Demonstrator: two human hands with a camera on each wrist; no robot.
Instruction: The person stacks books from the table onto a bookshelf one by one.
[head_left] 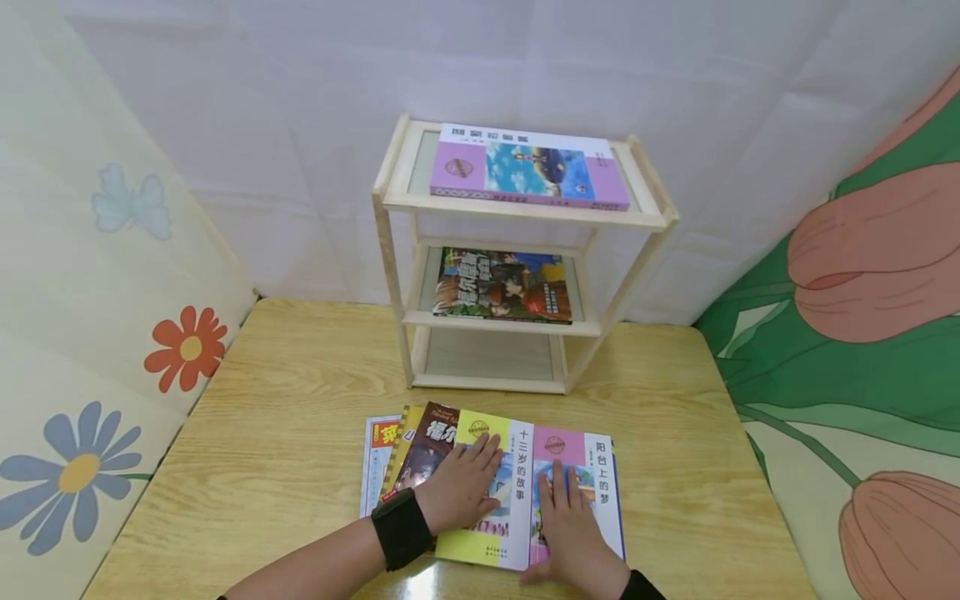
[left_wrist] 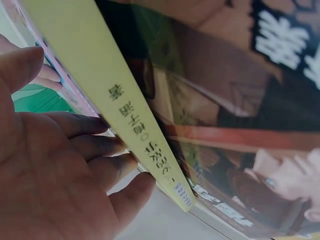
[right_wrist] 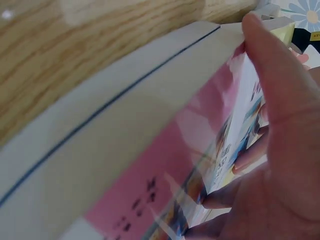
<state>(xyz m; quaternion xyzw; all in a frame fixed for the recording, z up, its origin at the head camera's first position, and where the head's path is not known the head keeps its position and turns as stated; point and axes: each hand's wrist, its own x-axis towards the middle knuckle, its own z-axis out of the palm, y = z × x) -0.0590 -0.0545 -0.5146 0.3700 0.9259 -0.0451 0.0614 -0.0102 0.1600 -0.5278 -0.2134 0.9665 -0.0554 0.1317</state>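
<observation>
In the head view, my left hand [head_left: 461, 487] rests on a yellow-covered book [head_left: 468, 546], its fingers stretched out over the cover. My right hand [head_left: 572, 529] lies with spread fingers on a pink-and-white book [head_left: 597, 446] just to the right. These two books overlap in a fanned row. Left of the yellow one, partly covered, are a dark brown book [head_left: 438, 422], a book with a yellow edge [head_left: 409, 418] and a blue-and-white book with a red label [head_left: 387, 434]. Close up, the left wrist view has the yellow spine [left_wrist: 130, 110] beside my fingertips.
Behind the books stands a three-tier wooden shelf [head_left: 592, 329]. A pink-and-white book [head_left: 525, 171] lies on its top tier, a dark illustrated book [head_left: 502, 283] on the middle one. The wooden table [head_left: 300, 375] is bordered by a white cloth backdrop [head_left: 315, 183] and floral side panels [head_left: 90, 333].
</observation>
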